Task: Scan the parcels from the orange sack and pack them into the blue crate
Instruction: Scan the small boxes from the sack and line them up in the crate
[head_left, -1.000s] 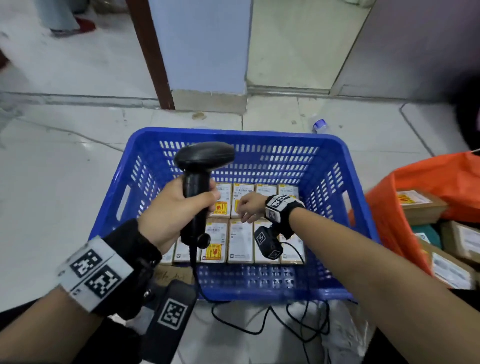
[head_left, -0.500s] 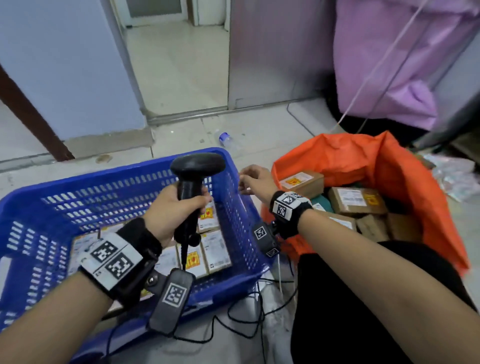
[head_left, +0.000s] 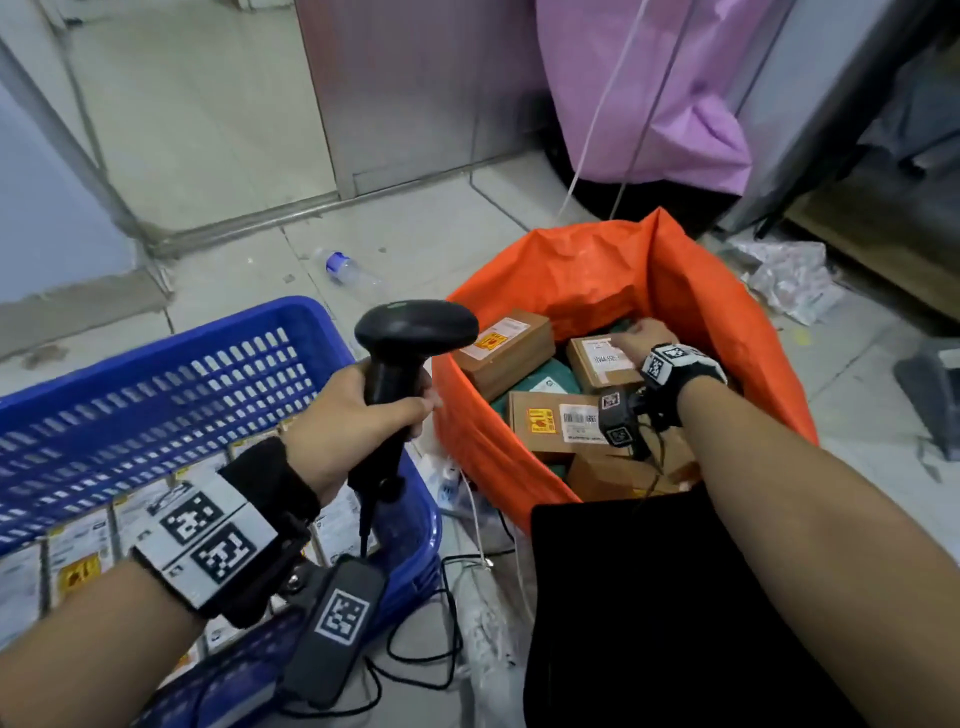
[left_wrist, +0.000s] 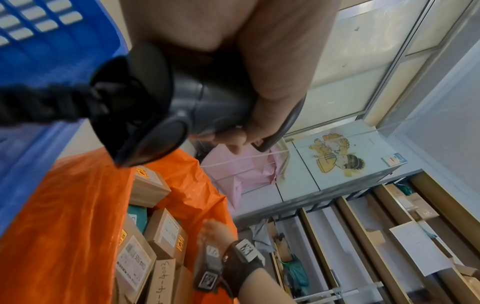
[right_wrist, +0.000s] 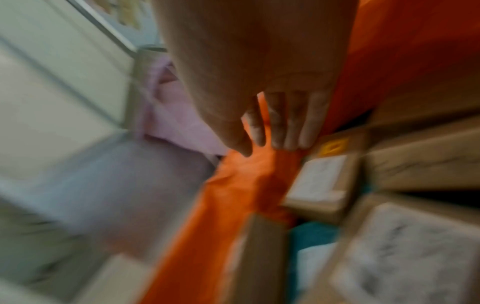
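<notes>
My left hand (head_left: 363, 415) grips the handle of a black barcode scanner (head_left: 415, 332), held upright between the blue crate (head_left: 156, 374) and the orange sack (head_left: 597, 275). Several labelled parcels lie flat in rows on the crate floor (head_left: 78, 556). The sack stands open and holds several cardboard parcels (head_left: 506, 345). My right hand (head_left: 631, 338) is inside the sack, just above a brown parcel with a white label (head_left: 597, 364). In the blurred right wrist view its fingers (right_wrist: 285, 123) are straight and hold nothing. The left wrist view shows the scanner handle (left_wrist: 182, 98) and the sack (left_wrist: 64, 205).
A plastic bottle (head_left: 345, 270) lies on the tiled floor behind the crate. Black cables (head_left: 447, 597) trail between crate and sack. A pink bag (head_left: 649, 104) hangs behind the sack, with crumpled wrapping (head_left: 789, 275) to its right. Black fabric (head_left: 649, 597) covers my lap.
My view has swung right from the crate to the sack. The right hand left the crate, crossed its rim and reached into the sack. The left hand keeps hold of the scanner.
</notes>
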